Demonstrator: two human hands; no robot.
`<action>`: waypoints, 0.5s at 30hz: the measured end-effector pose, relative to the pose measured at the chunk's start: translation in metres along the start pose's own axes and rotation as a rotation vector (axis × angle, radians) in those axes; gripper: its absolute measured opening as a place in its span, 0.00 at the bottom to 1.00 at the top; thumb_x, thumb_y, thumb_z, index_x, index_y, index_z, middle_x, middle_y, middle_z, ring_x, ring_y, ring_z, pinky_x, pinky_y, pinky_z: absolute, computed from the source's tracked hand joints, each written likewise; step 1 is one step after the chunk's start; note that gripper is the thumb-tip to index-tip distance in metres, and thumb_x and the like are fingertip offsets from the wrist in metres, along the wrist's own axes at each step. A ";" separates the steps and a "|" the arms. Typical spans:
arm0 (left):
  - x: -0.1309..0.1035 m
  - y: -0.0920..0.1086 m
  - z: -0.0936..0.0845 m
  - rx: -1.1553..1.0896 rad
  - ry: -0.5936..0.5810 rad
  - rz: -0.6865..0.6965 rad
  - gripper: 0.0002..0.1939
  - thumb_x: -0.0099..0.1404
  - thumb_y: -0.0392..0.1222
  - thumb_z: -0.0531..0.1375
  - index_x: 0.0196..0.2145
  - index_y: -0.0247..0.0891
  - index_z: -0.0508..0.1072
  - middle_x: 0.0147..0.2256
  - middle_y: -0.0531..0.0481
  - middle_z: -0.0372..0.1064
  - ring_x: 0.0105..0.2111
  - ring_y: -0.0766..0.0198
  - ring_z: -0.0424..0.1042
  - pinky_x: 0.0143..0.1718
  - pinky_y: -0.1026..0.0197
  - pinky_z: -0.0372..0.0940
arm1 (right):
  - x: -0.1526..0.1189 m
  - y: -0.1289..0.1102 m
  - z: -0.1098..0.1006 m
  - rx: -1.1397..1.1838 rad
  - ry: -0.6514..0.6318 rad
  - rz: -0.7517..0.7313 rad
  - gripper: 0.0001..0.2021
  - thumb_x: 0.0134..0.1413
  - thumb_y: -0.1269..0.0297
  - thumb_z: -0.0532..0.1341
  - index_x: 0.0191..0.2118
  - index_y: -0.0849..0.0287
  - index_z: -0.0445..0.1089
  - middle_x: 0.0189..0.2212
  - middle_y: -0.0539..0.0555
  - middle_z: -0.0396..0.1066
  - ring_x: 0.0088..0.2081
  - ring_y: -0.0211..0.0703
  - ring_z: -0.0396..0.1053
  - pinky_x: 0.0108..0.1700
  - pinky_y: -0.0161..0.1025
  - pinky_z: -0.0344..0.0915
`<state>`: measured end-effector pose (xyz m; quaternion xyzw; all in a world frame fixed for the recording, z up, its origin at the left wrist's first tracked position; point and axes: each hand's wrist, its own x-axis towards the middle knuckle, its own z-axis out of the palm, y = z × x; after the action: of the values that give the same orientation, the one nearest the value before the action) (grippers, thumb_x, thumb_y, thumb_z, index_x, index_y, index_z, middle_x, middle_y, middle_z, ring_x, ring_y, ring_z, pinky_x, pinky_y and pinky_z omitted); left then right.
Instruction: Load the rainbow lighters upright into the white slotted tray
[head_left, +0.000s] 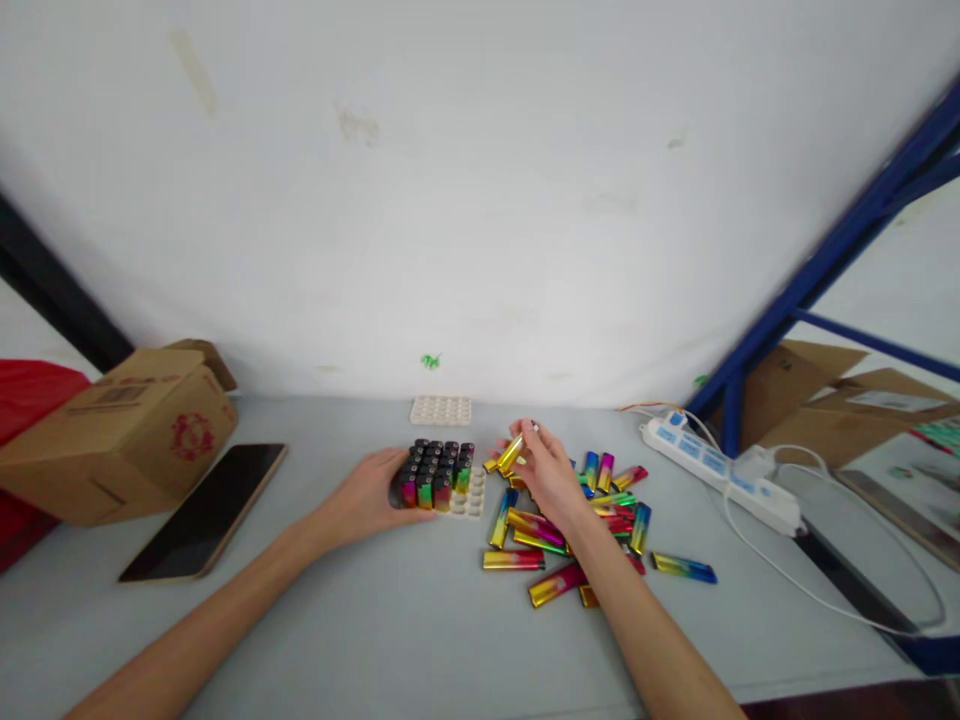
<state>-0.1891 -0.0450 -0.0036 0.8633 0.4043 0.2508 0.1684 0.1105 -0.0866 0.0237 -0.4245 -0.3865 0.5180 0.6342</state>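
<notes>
Upright lighters (pixel 425 475) with black tops and shiny coloured bodies stand packed in rows in a white tray (pixel 475 492); the tray's right-hand holes show bare. My left hand (pixel 375 489) is curled around the left side of these lighters, its thumb at the near side and its fingers partly hidden behind them. My right hand (pixel 545 462), over the right of the tray, pinches a gold lighter (pixel 511 456) tilted between thumb and fingers. A second gold end shows beside it. Below and around that hand lies a loose pile of metallic lighters (pixel 534 525) in several colours.
Against the wall lies another white holed tray (pixel 441 410). At left are a large dark phone (pixel 204 512) and a cardboard box (pixel 120 435). A power strip (pixel 720 475) with cables, a blue metal frame (pixel 810 270) and open cartons (pixel 795 395) are at right.
</notes>
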 end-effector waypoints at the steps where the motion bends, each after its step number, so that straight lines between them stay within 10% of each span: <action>1: 0.001 0.001 0.000 0.003 -0.001 -0.007 0.31 0.57 0.70 0.77 0.46 0.46 0.80 0.46 0.41 0.84 0.47 0.40 0.83 0.53 0.41 0.78 | -0.002 -0.002 0.001 -0.016 -0.042 0.016 0.34 0.51 0.25 0.75 0.41 0.53 0.73 0.37 0.50 0.74 0.33 0.42 0.75 0.37 0.43 0.78; 15: 0.002 0.001 0.008 0.057 0.015 -0.100 0.33 0.58 0.70 0.76 0.49 0.46 0.78 0.50 0.37 0.82 0.54 0.35 0.80 0.62 0.36 0.75 | -0.007 0.000 0.000 -0.314 -0.060 -0.050 0.31 0.63 0.28 0.67 0.39 0.56 0.77 0.22 0.45 0.65 0.22 0.36 0.52 0.25 0.37 0.50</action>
<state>-0.1830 -0.0449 -0.0093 0.8447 0.4551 0.2368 0.1529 0.1092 -0.0935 0.0232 -0.4927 -0.4921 0.4478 0.5610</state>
